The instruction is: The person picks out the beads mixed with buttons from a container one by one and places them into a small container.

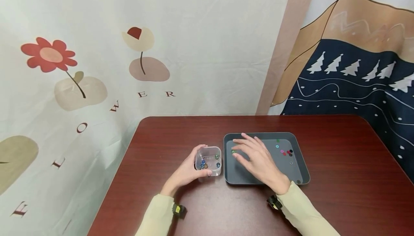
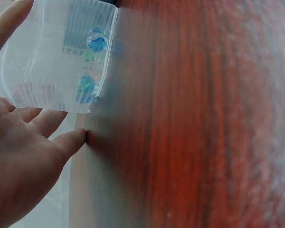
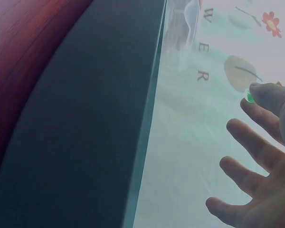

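My left hand (image 1: 186, 170) grips a clear plastic box (image 1: 208, 173) on the table, thumb at its near side and fingers at its far corner. Several glass marbles (image 1: 203, 164) lie in the box; blue and green ones show through its wall in the left wrist view. Above the left part of a grey tray (image 1: 258, 182), my right hand (image 1: 257, 160) pinches a green-and-clear marble (image 3: 250, 96) between thumb and index finger. Its other three fingers are spread apart.
Small coloured rings and beads (image 1: 284, 153) lie scattered in the tray's right half, with a dark one (image 1: 298, 181) in its near right corner. The tray stands just right of the box on a reddish-brown table (image 1: 339, 164). A printed curtain (image 1: 210, 49) hangs behind.
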A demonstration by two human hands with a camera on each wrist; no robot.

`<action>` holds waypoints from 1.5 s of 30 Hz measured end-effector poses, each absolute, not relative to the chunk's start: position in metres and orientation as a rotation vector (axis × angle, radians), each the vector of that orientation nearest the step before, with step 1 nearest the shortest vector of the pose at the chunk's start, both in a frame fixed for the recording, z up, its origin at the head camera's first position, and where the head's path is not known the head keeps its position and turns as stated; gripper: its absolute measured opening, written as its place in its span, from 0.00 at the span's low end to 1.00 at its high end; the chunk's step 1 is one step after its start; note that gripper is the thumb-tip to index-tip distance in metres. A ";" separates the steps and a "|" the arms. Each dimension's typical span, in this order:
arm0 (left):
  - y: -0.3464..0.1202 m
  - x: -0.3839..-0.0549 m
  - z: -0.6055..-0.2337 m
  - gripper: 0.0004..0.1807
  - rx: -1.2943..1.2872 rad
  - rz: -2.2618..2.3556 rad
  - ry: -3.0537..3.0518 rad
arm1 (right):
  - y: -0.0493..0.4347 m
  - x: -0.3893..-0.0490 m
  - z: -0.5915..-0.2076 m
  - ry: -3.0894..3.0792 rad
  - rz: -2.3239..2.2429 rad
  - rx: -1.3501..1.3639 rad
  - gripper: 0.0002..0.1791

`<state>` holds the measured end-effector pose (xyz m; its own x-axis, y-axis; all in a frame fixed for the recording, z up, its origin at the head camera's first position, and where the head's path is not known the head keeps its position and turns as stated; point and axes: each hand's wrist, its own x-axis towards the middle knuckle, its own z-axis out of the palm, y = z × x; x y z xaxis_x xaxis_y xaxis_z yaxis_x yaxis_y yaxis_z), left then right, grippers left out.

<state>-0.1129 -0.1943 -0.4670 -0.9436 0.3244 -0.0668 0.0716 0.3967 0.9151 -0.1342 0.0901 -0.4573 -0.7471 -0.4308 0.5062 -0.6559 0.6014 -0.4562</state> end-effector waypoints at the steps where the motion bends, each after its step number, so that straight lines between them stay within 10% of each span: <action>1: -0.195 -0.114 -0.468 0.50 0.348 1.571 2.410 | 0.087 -0.135 -0.457 -2.489 0.907 0.885 0.11; 45: -0.206 -0.125 -0.496 0.55 0.362 1.485 2.450 | 0.027 -0.151 -0.477 -2.633 0.831 0.965 0.13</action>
<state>-0.1251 -0.2056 -0.4957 -0.9369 0.3387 -0.0863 0.0801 0.4486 0.8901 -0.1507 0.0272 -0.4773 -0.7614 -0.5258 0.3794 -0.6483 0.6253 -0.4344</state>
